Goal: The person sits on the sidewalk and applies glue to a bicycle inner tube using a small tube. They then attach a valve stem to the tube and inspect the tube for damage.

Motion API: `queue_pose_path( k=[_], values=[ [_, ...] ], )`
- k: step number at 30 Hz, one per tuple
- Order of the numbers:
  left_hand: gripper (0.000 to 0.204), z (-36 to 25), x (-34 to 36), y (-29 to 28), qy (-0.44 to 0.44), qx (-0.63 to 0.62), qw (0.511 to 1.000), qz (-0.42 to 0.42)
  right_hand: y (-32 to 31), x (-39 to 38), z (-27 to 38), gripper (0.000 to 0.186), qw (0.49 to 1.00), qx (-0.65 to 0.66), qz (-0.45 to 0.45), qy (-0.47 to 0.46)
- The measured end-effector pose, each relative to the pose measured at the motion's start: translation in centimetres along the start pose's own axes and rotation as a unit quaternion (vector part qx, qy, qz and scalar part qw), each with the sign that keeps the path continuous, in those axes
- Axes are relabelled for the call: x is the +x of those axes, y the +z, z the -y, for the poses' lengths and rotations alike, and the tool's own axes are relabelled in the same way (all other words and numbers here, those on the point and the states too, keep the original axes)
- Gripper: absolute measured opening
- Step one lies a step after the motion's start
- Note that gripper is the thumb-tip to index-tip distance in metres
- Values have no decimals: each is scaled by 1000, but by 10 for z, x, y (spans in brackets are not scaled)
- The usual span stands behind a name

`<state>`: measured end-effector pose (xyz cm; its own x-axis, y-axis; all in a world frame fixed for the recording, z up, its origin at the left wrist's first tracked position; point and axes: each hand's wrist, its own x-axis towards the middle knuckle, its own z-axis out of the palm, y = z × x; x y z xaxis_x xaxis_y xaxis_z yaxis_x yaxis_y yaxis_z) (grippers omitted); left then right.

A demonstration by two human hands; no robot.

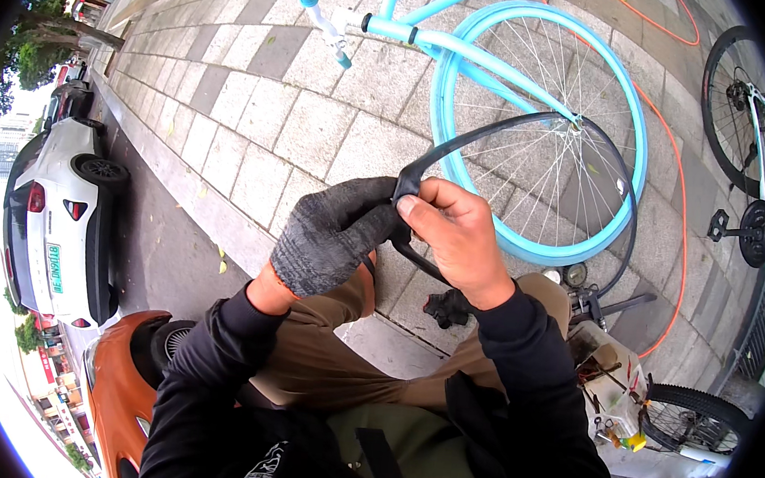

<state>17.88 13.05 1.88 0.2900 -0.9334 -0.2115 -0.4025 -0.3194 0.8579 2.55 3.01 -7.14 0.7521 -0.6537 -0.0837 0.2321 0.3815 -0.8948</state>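
Note:
A thin black bicycle inner tube (490,128) is pinched between my two hands in front of my chest. My left hand (333,235), in a dark grey knit glove, grips a flattened part of it from the left. My bare right hand (459,232) presses thumb and fingers on the same part. From there the tube loops away to the right, across the spokes of a light blue wheel (638,169), and curves back toward my knee. That wheel is attached to a light blue bicycle frame (481,67) just beyond my hands.
A dark crumpled item (447,308) lies on the paving between my legs. To the right are a whitish tool box (606,364), an orange hose (684,236) and another bicycle (752,115). A white car (61,214) and an orange car (119,389) stand along the road at left.

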Motion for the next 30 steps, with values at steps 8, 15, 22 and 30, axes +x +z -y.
queue_pose_path(
  k=[8,15,22,30],
  values=[
    [27,-6,-10,-17,-38,-29,996,77,30,-20,-2,11,993,119,-9,11],
    [34,3,-19,-12,62,-53,996,41,45,-34,8,9,989,136,-55,-19],
    [47,6,2,-15,-82,-65,993,53,25,-11,-11,12,997,75,7,-33],
    [45,19,3,-12,-4,14,999,45,23,-13,5,12,994,-81,15,-76]
  ],
)
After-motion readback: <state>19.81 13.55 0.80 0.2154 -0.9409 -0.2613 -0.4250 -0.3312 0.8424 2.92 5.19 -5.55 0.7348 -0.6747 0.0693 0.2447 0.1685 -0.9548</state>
